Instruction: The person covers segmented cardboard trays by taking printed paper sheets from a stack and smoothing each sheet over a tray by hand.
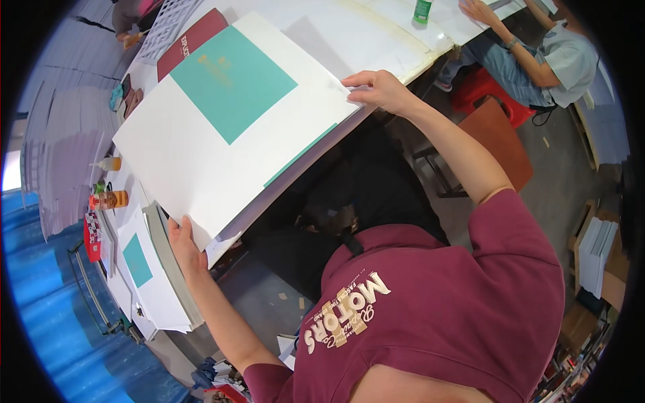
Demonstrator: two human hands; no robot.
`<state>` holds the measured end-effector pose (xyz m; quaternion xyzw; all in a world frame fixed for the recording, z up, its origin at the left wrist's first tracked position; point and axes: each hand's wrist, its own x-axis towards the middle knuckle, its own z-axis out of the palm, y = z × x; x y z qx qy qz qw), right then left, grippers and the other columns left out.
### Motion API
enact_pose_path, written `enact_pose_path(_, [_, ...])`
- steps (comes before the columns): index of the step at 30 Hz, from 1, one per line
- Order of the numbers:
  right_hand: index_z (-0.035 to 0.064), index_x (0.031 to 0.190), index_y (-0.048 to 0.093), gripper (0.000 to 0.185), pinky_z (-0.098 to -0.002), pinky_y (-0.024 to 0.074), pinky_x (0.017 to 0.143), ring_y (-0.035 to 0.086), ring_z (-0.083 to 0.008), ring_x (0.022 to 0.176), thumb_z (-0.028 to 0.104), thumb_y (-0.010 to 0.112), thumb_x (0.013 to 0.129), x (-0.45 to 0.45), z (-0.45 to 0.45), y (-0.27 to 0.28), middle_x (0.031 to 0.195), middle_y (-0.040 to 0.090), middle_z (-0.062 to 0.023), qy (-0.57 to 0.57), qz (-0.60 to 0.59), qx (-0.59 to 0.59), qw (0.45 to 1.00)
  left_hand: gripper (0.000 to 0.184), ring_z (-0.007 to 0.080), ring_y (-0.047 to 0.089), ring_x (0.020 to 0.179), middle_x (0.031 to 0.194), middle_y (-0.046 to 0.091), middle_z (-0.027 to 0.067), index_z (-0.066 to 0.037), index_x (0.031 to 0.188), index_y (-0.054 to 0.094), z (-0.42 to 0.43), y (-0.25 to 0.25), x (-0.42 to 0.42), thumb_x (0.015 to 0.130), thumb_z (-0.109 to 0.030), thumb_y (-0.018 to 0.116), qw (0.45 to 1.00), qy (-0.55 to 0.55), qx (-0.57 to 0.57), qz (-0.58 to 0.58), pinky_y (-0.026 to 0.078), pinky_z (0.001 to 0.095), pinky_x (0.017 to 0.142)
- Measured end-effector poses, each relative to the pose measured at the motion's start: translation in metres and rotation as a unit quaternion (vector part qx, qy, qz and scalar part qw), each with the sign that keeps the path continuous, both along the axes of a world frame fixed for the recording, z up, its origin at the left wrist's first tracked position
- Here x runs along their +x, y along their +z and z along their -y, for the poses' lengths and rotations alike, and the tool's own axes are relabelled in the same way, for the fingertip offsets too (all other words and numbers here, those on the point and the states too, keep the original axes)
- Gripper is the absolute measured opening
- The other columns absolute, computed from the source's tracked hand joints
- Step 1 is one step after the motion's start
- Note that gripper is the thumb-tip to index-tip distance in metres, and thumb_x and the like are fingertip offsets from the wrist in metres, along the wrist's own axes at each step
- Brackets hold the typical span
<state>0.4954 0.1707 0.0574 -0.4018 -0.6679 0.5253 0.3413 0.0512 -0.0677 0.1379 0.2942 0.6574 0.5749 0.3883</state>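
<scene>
A large white sheet or cover with a teal square [235, 80] lies tilted over the table's front edge. My left hand [187, 248] grips its lower left corner, the thumb at the edge and the other fingers partly hidden. At the right corner, my right hand [379, 91] holds the sheet between thumb and fingers. A narrow teal strip shows along the near edge. Beneath the sheet's far side is a dark red cover [191, 43] with pale lettering. Left of my left hand rests a stack of white sheets [158, 295], its top one bearing a teal patch.
A green bottle [422, 11] stands on the white table [376, 33]. Glue bottles [113, 199] are at the left. Another person [564, 64] sits at the upper right, near a red stool [484, 94] and a brown chair [494, 144]. A white rack is at the top left.
</scene>
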Motion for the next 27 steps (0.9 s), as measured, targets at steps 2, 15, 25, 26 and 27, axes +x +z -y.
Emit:
enact_pose_path(2, [-0.0019,0.116,0.068,0.039,-0.0289,0.0503,0.086,0.065,-0.0192,0.096,0.012,0.073,0.08,0.0,0.0,-0.001,0.108,0.069,-0.0127,-0.004,-0.001,-0.016,1.0,0.04,0.0262,0.057,0.12,0.134,0.056,0.0171,0.001,0.139,0.041,0.0,0.001,0.005,0.1,-0.005,0.048,1.0,0.007,-0.005,-0.006,0.046,0.0391,0.103])
enact_pose_path(15, [0.0002,0.122,0.066,0.04,-0.0295,0.0473,0.094,0.06,-0.0194,0.108,0.013,0.07,0.083,0.0,0.006,0.014,0.122,0.064,-0.0129,0.014,0.057,-0.033,0.998,0.038,0.0246,0.057,0.118,0.132,0.056,0.0159,0.001,0.136,0.043,0.003,-0.012,-0.003,0.099,-0.005,0.049,1.0,-0.007,-0.002,0.012,0.046,0.037,0.102])
enact_pose_path(25, [0.0042,0.119,0.068,0.037,-0.0313,0.0495,0.086,0.065,-0.0218,0.097,0.017,0.072,0.084,-0.002,0.012,0.007,0.11,0.069,-0.0134,-0.013,0.118,0.054,0.991,0.038,0.0245,0.056,0.119,0.131,0.056,0.0161,0.001,0.136,0.043,-0.003,-0.014,-0.005,0.099,-0.005,0.048,1.0,-0.008,-0.016,0.0,0.044,0.0371,0.103])
enact_pose_path(26, [0.0053,0.12,0.068,0.038,-0.0326,0.0486,0.089,0.064,-0.023,0.1,0.016,0.072,0.084,-0.003,0.013,0.012,0.113,0.067,-0.0138,-0.008,0.156,0.065,0.986,0.038,0.0243,0.056,0.119,0.131,0.057,0.0159,0.001,0.136,0.043,-0.002,-0.014,-0.006,0.099,-0.005,0.048,1.0,-0.011,-0.014,0.004,0.044,0.0369,0.103])
enact_pose_path(27, [0.0064,0.121,0.067,0.038,-0.0339,0.0477,0.092,0.063,-0.0242,0.103,0.016,0.072,0.085,-0.004,0.012,0.016,0.117,0.065,-0.0143,-0.004,0.193,0.078,0.978,0.037,0.0241,0.056,0.119,0.131,0.057,0.0157,0.001,0.136,0.043,-0.003,-0.015,-0.007,0.099,-0.005,0.049,1.0,-0.014,-0.011,-0.002,0.044,0.0367,0.103])
